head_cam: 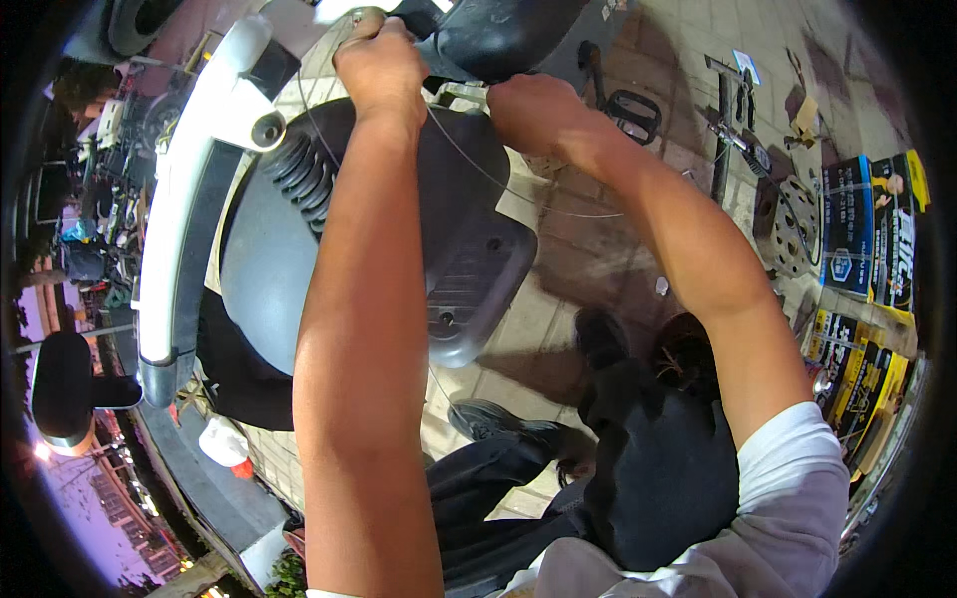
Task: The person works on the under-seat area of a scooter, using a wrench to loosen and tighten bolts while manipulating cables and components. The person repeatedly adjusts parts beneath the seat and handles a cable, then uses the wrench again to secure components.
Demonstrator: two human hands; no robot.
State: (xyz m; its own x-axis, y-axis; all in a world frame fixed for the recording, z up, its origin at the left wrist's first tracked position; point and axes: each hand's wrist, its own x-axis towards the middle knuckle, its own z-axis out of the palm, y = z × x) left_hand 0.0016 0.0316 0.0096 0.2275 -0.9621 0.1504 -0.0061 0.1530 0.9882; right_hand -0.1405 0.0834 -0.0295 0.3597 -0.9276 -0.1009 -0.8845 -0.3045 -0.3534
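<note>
A two-wheeled scooter or electric bike with a white body panel (176, 217) stands before me, its grey plastic fender (269, 276) and dark footboard (478, 291) low between my arms. My left hand (381, 63) is up at the top, its fingers closed near the black plastic housing under the seat area; what lies in them is hidden. My right hand (531, 112) is curled against the underside of the black housing (493, 37), beside a pale bracket (460, 93). A thin cable (478, 164) hangs in a curve from near my left hand toward my right forearm.
A black pedal (634, 116) juts out beyond my right hand. Tools (748, 149) and a perforated metal block (796, 228) lie on the paving at right, next to printed battery boxes (848, 224). A mirror (63, 389) sticks out at left. A white bag (223, 441) lies by a ledge.
</note>
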